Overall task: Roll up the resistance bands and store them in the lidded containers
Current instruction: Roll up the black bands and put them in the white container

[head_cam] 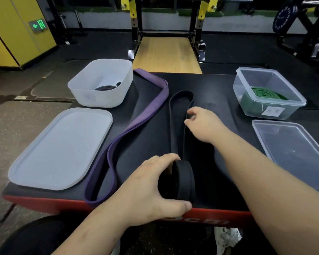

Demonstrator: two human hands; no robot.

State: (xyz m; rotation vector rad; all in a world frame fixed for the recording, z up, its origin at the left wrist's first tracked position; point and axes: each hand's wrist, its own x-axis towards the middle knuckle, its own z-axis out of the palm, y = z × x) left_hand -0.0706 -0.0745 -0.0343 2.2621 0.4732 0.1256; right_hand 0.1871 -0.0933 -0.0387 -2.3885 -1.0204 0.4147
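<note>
A black resistance band (175, 126) lies lengthwise on the black padded box (219, 92), its near end wound into a roll. My left hand (147, 190) grips that roll near the box's front edge. Farther along the band, my right hand (204, 124) pinches its right strand between thumb and fingers. A purple band (136, 124) lies unrolled to the left. The white tub (101, 83) at the back left holds a rolled black band (105, 87). The clear container (267, 92) at the back right holds a rolled green band (265, 93).
The white lid (61, 148) lies flat at the front left, and the clear lid (298, 153) at the front right. The box has a red front face (53, 205). Beyond it stand a squat rack (166, 21), a wooden platform (166, 54) and a yellow wall (13, 30).
</note>
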